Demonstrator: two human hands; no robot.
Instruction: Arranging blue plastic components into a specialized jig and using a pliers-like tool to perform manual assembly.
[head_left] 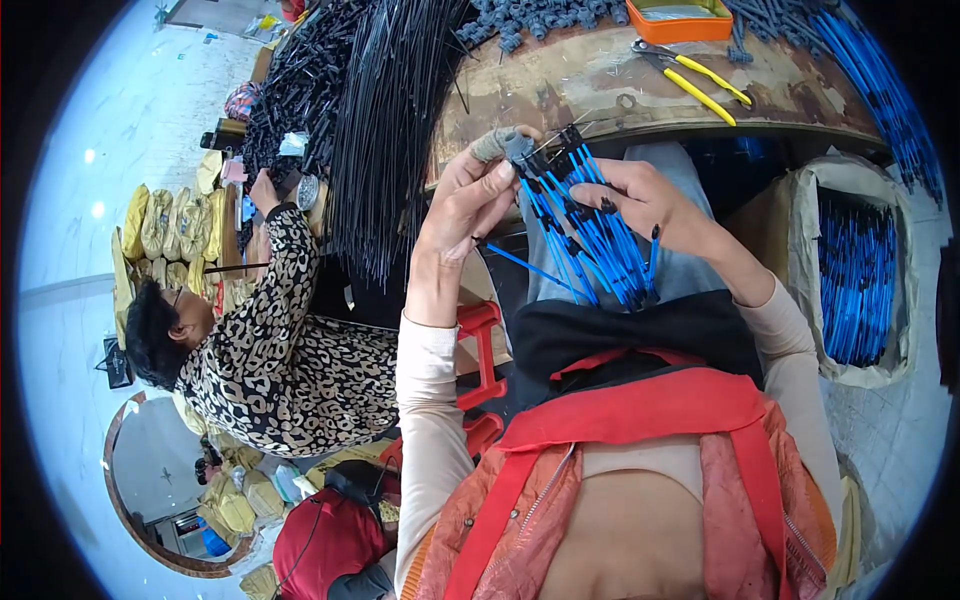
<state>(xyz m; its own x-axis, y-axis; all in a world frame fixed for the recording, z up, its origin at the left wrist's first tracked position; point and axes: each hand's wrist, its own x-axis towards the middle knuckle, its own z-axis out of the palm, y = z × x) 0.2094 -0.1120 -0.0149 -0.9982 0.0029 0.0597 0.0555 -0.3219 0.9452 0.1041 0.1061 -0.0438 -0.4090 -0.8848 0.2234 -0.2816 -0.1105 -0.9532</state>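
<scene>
My left hand (470,200) is closed at the near edge of the table, thumb and fingers pinching a small grey plastic fitting (519,148). One of its fingers is wrapped in beige tape. Thin blue rods with black joints (590,240) fan down from there over my lap. My right hand (645,200) comes in from the right and is closed on the upper part of these rods, thumb across them. Its other fingers are partly hidden behind the bundle. A single blue rod (530,262) sticks out to the left, apart from the others.
Yellow-handled pliers (700,85) and an orange box (680,22) lie on the worn wooden table (590,85). Grey fittings (530,18) and long black rods (385,150) are heaped there. A lined bin (855,280) holds blue rods. A co-worker (270,350) sits at left beside a red stool (483,350).
</scene>
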